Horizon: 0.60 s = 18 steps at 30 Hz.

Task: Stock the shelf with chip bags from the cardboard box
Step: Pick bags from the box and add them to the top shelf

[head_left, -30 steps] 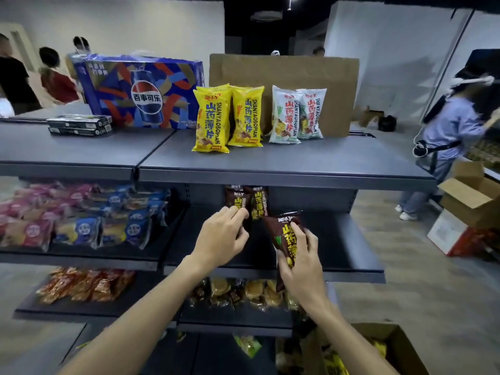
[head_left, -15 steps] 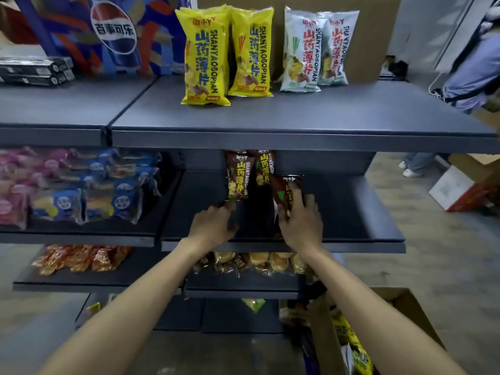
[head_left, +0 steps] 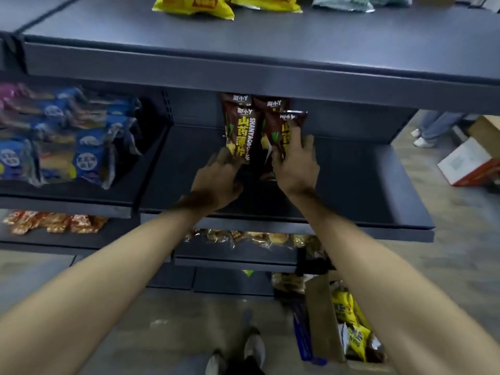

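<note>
Head view, only camera. Person stands at a dark grey shelf unit, both bare arms stretched to the middle shelf [head_left: 365, 185].

Right hand [head_left: 296, 163]: fingers curled round a brown chip bag [head_left: 289, 123], thumb on the left side, fingertips [head_left: 297, 133] over its front. Bag is upright, top seal just below the upper shelf [head_left: 270, 74] edge. It sits just in front of and partly overlaps another brown bag behind it.

Left hand [head_left: 217, 180]: at the lower end of the left brown bag [head_left: 240, 136], fingers bent toward its bottom corner, touching it. Motion blur there, so cannot tell if it's a pinch or a push. That bag stands upright with one more brown bag right behind it.

So: two short rows of brown bags side by side, mid-shelf, toward the back.

Upper shelf top: yellow bags [head_left: 194, 5] and pale green bags [head_left: 343, 2], cut off by the frame edge.

Left bay: blue and pink packs [head_left: 81, 147] on the middle level, orange packs [head_left: 54, 221] one level down. Under the hands: golden snack packs [head_left: 257, 238].

Floor, lower right: open cardboard box [head_left: 322, 320] with yellow chip bags [head_left: 349, 320] inside, just beside the right forearm in frame. Person's shoes [head_left: 238, 355] at bottom centre. Far right: another person's legs [head_left: 433, 125], a white and red carton [head_left: 470, 163].
</note>
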Motion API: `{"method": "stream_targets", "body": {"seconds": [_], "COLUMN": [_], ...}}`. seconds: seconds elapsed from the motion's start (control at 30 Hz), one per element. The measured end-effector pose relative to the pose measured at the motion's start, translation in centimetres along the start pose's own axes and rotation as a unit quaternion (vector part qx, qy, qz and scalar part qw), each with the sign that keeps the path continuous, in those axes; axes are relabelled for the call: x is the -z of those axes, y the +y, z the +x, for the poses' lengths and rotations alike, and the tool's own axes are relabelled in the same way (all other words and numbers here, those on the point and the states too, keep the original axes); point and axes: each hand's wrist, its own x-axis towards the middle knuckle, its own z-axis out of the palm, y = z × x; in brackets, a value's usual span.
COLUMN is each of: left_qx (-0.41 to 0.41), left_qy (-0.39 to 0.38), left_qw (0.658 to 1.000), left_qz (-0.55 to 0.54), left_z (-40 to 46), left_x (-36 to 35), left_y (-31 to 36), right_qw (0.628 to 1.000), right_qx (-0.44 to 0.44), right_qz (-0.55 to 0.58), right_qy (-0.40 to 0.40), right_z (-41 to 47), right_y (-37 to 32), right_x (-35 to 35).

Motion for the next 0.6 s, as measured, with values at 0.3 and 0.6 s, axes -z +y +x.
{"method": "stream_targets", "body": {"seconds": [0.3, 0.6], "left_qx": [0.077, 0.102], "left_qy": [0.072, 0.019], "left_qw": [0.992, 0.993], "left_qz": [-0.072, -0.064], "left_z": [6.2, 8.2], "left_x": [-2.3, -3.3], "left_y": [-0.5, -1.8], "right_qw": [0.998, 0.994], "right_qx": [0.026, 0.017], "right_qz": [-0.032, -0.079], "right_qy": [0.056, 0.076], "right_z": [5.2, 4.9], "right_y": [0.4, 2.2], "right_x": [-5.9, -10.4]}}
